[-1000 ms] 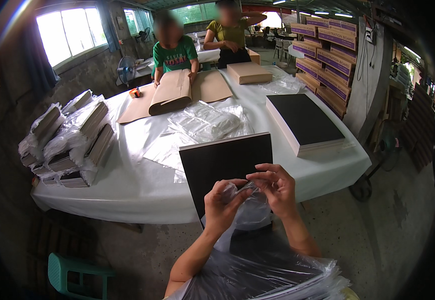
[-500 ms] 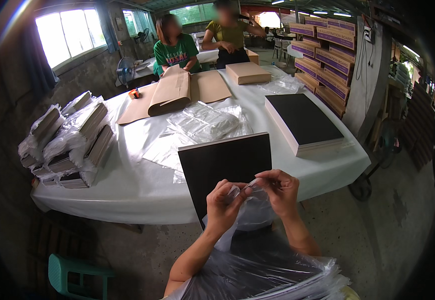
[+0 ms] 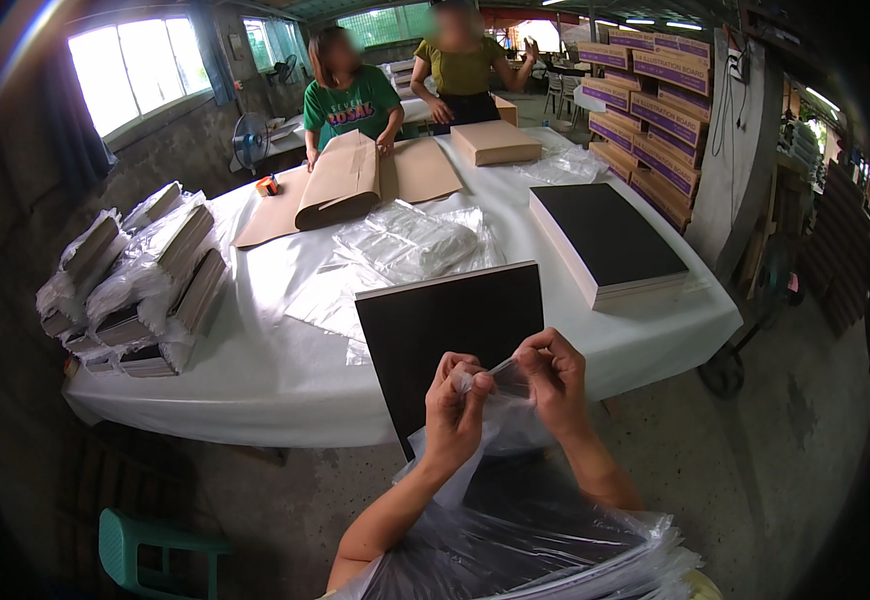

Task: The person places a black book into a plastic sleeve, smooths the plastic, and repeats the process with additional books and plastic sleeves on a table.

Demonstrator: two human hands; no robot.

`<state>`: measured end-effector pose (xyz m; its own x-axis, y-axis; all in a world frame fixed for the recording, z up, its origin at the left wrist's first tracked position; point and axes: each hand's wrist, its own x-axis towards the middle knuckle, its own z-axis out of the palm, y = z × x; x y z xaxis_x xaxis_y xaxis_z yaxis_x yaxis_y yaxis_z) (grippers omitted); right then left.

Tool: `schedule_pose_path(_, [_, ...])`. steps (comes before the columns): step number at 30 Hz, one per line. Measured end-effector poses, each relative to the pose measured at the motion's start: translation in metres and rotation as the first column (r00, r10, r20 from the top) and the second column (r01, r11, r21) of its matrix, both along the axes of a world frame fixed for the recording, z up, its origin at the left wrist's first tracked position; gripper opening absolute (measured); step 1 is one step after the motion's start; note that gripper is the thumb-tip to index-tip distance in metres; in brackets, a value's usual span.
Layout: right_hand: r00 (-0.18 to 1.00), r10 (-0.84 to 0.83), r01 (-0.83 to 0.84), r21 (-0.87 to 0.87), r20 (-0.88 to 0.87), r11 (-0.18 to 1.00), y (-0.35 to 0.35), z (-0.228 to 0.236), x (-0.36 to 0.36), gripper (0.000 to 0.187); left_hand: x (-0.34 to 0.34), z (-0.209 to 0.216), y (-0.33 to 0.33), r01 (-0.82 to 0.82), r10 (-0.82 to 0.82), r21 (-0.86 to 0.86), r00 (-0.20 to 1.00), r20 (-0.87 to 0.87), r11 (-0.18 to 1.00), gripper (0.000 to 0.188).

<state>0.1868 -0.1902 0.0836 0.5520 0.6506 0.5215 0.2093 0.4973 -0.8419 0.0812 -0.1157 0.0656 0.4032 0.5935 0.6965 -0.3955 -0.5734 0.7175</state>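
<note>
Both my hands pinch the mouth of a clear plastic bag (image 3: 495, 415) in front of me. My left hand (image 3: 455, 405) is closed on one side of the gathered film, and my right hand (image 3: 557, 385) is closed on the other, close beside it. Behind them a black board (image 3: 435, 320) with a pale top edge leans upright against the table's near edge; its lower part is hidden by my hands and the plastic. A pile of clear plastic bags (image 3: 525, 550) lies across my lap under my forearms.
On the white-covered table (image 3: 285, 400) are plastic-wrapped board bundles (image 3: 155, 270), loose plastic bags (image 3: 405, 245), brown paper (image 3: 340, 180), an orange tape dispenser (image 3: 269, 186), a brown block (image 3: 495, 143) and a black-topped board stack (image 3: 610, 240). Two people stand beyond. A green stool (image 3: 160, 545) and stacked cartons (image 3: 645, 110) flank it.
My hands have risen slightly and still pinch the plastic bag. Across the table, one person has straightened up over the brown paper; the other has lowered a raised hand outward.
</note>
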Motion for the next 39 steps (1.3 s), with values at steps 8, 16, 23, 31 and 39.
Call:
schedule_pose_path(8, [0.991, -0.003, 0.013, -0.07, 0.136, 0.997, 0.0, -0.001, -0.002, 0.013, -0.012, 0.003, -0.009, 0.389, -0.382, -0.5, 0.916, 0.121, 0.774, 0.027])
schedule_pose_path(16, [0.985, -0.1, 0.11, 0.066, -0.139, 0.992, 0.0, -0.003, 0.004, 0.012, -0.025, 0.034, -0.011, 0.52, -0.712, -0.606, 0.693, -0.113, 0.602, 0.057])
schedule_pose_path(23, [0.948, -0.017, 0.11, 0.28, -0.318, 0.954, 0.009, -0.011, 0.021, 0.019, -0.025, 0.019, -0.006, 0.862, -0.806, -0.28, 0.216, -0.552, 0.423, 0.057])
schedule_pose_path(31, [0.756, 0.209, -0.1, 0.205, -0.621, 0.974, -0.001, 0.001, 0.012, 0.021, -0.031, 0.019, -0.009, 0.956, -0.778, -0.027, 0.22, -0.589, 0.292, 0.076])
schedule_pose_path(39, [0.686, 0.26, -0.141, 0.227, -0.679, 0.964, 0.005, -0.015, 0.021, 0.019, -0.043, 0.039, -0.035, 0.97, -0.932, 0.218, 0.175, -0.318, 0.107, 0.08])
